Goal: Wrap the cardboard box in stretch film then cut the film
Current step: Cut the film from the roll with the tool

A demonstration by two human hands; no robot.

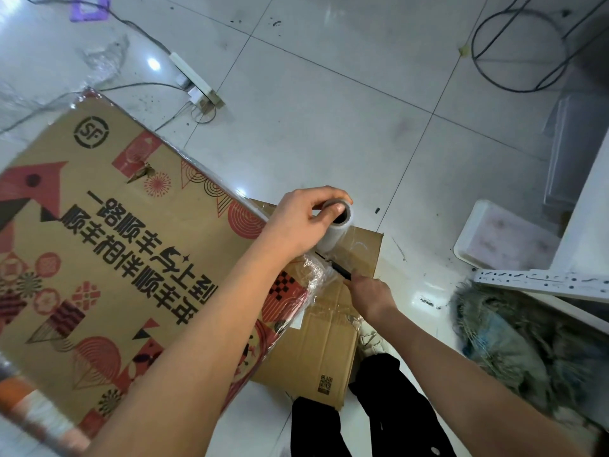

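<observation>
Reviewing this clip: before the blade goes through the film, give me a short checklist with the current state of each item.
1. Left hand grips the film roll, thumb in the core: ok.
2. Right hand holds the black cutter: ok.
3. Cutter tip reaches the bunched film between roll and box: ok.
4. Film pulled taut: not ok, it looks gathered and crinkled.
5. Cardboard box covered with film all round: cannot tell.
6. Left wrist out of the blade's path: cannot tell, they look close.
</observation>
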